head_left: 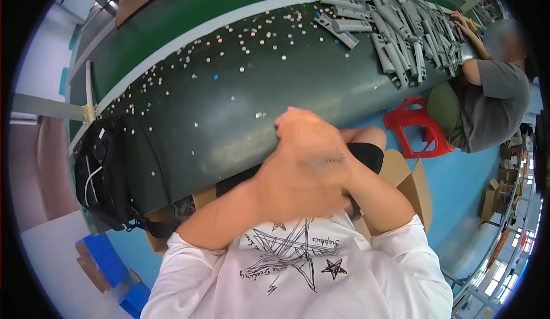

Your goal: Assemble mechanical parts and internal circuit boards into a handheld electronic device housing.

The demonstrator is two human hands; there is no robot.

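Both of my hands are brought together in front of my chest, at the near edge of the dark green table. Motion blurs them, and they overlap. My right hand reaches up toward the table edge, its fingers smeared. Beneath and to the left, my left hand lies across the other one, its fingers hidden or blurred. Whether either hand holds anything does not show. A small pale disc lies on the table, just left of my right hand's fingertips.
Many small discs, mostly pale, some blue, are scattered across the table. Grey tubular parts are piled at the far right, where a co-worker reaches in beside a red stool. A black backpack stands left; cardboard boxes are below right.
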